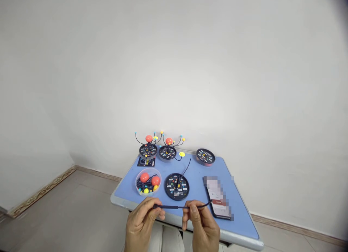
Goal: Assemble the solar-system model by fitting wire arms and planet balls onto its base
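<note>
My left hand [144,223] pinches the thick end of a black plastic rod [170,207] between thumb and fingers. At its other side the rod narrows, and my right hand [200,223] grips a thin curved black arm [205,205] there. Whether rod and arm are one piece or two fitted together, I cannot tell. Both hands hover over the table's front edge. Just beyond them lies a round black base [176,194] printed with planets, and a thin curved arm [187,167] rises from its centre post.
A clear round tub [160,183] holds red balls, small coloured balls and black parts. Two assembled solar-system models [148,150] stand at the back left, by a black printed card [150,162]. Another round base [206,156] sits back right. A phone [219,199] lies on the blue table [239,212].
</note>
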A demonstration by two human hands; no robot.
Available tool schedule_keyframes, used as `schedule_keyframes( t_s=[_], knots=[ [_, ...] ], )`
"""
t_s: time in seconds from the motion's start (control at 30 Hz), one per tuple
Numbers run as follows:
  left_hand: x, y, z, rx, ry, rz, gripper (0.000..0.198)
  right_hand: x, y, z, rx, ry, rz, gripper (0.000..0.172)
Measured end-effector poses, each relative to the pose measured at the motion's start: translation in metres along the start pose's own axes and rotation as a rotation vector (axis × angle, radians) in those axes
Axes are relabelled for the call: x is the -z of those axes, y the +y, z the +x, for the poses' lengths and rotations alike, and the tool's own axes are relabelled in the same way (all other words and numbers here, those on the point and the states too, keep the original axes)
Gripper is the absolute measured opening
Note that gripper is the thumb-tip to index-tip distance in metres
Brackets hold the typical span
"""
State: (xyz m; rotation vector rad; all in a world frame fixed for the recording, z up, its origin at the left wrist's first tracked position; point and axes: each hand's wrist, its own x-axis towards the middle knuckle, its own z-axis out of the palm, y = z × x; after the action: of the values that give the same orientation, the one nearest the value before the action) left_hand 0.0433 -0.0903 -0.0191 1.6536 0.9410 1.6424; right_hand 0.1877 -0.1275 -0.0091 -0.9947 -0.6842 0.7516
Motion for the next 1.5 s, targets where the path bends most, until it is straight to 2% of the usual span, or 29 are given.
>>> schedule_keyframes(
  t_s=[0.43, 0.6, 0.77, 0.97, 1.07, 1.2, 1.3, 1.5],
  knots=[
    [-0.004, 0.002, -0.001, 0.03, 0.049, 0.059, 0.014, -0.001, 0.013, 0.002, -0.036, -0.011, -0.002, 0.035],
    [-0.003, -0.007, -0.004, -0.007, 0.071, 0.089, 0.014, -0.001, 0.023, 0.004, -0.096, -0.018, 0.056, 0.035],
    [-0.001, -0.006, -0.005, -0.033, 0.054, 0.091, 0.012, -0.002, 0.025, 0.004, -0.145, -0.015, 0.102, 0.036],
    [-0.009, -0.011, -0.014, 0.07, 0.151, 0.042, 0.011, -0.011, 0.029, 0.001, -0.181, 0.018, 0.138, 0.038],
    [-0.01, -0.018, -0.015, 0.059, 0.122, 0.036, 0.011, -0.011, 0.037, 0.002, -0.206, 0.047, 0.176, 0.04],
    [-0.007, -0.027, -0.012, 0.065, 0.055, 0.039, 0.016, -0.005, 0.046, 0.006, -0.268, -0.025, 0.225, 0.041],
    [-0.005, -0.028, -0.011, 0.104, 0.069, 0.041, 0.015, -0.003, 0.049, 0.008, -0.286, -0.082, 0.272, 0.037],
    [-0.007, -0.024, -0.012, 0.166, 0.085, -0.006, 0.016, 0.0, 0.052, 0.009, -0.287, -0.108, 0.284, 0.035]
  ],
)
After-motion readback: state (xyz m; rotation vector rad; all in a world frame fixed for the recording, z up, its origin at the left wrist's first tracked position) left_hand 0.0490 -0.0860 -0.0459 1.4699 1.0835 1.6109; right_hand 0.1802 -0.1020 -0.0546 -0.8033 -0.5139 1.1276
